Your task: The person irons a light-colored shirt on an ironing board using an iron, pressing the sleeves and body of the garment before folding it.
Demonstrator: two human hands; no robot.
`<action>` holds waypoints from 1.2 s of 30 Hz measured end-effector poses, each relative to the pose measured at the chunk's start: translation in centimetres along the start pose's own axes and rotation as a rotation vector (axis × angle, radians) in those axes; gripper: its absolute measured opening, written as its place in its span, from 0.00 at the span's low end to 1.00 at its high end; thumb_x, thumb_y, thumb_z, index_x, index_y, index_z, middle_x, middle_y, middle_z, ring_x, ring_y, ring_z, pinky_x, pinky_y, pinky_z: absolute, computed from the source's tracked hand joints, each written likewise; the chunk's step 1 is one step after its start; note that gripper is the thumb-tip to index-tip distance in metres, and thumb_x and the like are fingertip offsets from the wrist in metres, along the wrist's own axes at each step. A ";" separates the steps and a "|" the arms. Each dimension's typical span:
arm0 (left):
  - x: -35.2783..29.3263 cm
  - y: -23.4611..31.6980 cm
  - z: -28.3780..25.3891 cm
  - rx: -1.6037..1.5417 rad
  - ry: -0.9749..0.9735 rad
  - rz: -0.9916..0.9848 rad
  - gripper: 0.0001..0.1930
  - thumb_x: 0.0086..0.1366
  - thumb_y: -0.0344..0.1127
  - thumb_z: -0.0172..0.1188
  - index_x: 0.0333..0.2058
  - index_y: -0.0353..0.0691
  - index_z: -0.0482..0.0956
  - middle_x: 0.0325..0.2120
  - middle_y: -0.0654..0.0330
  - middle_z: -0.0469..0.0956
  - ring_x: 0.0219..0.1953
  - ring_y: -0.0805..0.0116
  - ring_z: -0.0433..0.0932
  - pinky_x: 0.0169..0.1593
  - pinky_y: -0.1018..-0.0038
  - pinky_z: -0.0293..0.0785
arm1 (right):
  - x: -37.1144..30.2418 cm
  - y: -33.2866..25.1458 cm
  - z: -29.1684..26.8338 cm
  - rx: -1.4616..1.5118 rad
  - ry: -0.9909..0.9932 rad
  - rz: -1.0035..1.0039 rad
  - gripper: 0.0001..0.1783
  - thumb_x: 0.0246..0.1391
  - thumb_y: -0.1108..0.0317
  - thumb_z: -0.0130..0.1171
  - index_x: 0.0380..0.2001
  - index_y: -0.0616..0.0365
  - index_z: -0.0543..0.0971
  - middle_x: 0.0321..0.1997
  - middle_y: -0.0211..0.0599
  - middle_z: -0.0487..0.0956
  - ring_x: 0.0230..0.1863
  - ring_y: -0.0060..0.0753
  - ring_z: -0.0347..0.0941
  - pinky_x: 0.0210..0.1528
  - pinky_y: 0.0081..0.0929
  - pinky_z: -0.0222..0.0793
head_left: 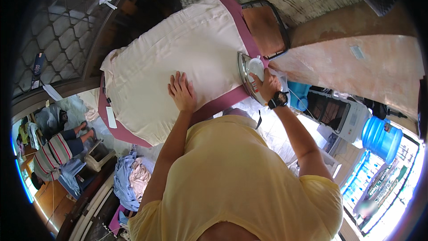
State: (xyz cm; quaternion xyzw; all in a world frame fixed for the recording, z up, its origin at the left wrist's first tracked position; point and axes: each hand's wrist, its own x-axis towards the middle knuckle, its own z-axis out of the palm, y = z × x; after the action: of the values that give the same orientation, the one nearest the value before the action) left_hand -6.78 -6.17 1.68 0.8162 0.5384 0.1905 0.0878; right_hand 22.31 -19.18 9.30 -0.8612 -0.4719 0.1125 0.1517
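Note:
A cream cloth garment (178, 44) lies spread over an ironing board with a maroon cover (225, 100). My left hand (182, 93) rests on the cloth near the board's close edge, fingers stretched out and holding nothing. At the right end, my right hand (267, 85), with a dark watch on its wrist, is closed round the handle of a clothes iron (256, 66). The iron's metal soleplate edge faces the cloth, and its body is white and silver. Part of its handle is hidden by my fingers.
A black-framed brown iron rest (264, 30) juts from the board's right end. Crumpled clothes (128, 179) are piled at lower left. Another person in a striped shirt (52, 155) is farther left, beside a small stool. A blue water jug (381, 138) stands at right; a lattice door (64, 31) is at upper left.

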 end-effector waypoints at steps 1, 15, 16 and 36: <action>0.0 0.1 0.0 0.004 -0.005 -0.003 0.24 0.69 0.42 0.50 0.62 0.47 0.65 0.65 0.58 0.62 0.70 0.50 0.52 0.69 0.47 0.44 | 0.2 -0.3 0.9 -0.011 0.109 -0.030 0.31 0.55 0.41 0.59 0.41 0.62 0.71 0.25 0.52 0.80 0.27 0.61 0.78 0.28 0.54 0.72; 0.0 0.5 0.0 0.020 0.026 0.012 0.24 0.69 0.45 0.50 0.61 0.46 0.67 0.65 0.58 0.62 0.68 0.50 0.55 0.68 0.47 0.45 | 8.1 -1.2 2.1 0.062 0.146 -0.093 0.36 0.54 0.38 0.59 0.48 0.63 0.73 0.40 0.59 0.80 0.42 0.63 0.78 0.43 0.50 0.74; -0.3 0.5 -0.5 -0.003 0.014 0.054 0.24 0.69 0.45 0.50 0.60 0.46 0.67 0.65 0.57 0.62 0.68 0.50 0.55 0.68 0.47 0.46 | 8.0 0.6 1.2 0.080 0.206 -0.216 0.37 0.54 0.38 0.59 0.48 0.63 0.73 0.41 0.58 0.80 0.44 0.62 0.77 0.44 0.49 0.74; -22.2 -18.5 -7.1 -0.020 0.519 -0.847 0.31 0.53 0.38 0.71 0.53 0.35 0.70 0.48 0.47 0.70 0.51 0.50 0.71 0.54 0.60 0.67 | 22.7 7.4 -1.2 0.067 0.014 0.164 0.52 0.46 0.25 0.56 0.56 0.65 0.72 0.56 0.56 0.75 0.55 0.56 0.74 0.56 0.44 0.69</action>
State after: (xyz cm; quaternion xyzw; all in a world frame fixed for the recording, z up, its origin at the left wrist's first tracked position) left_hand -33.05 -19.42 -3.06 0.4503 0.8251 0.3401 0.0282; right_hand 40.47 -3.94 6.53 -0.8922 -0.3946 0.1341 0.1738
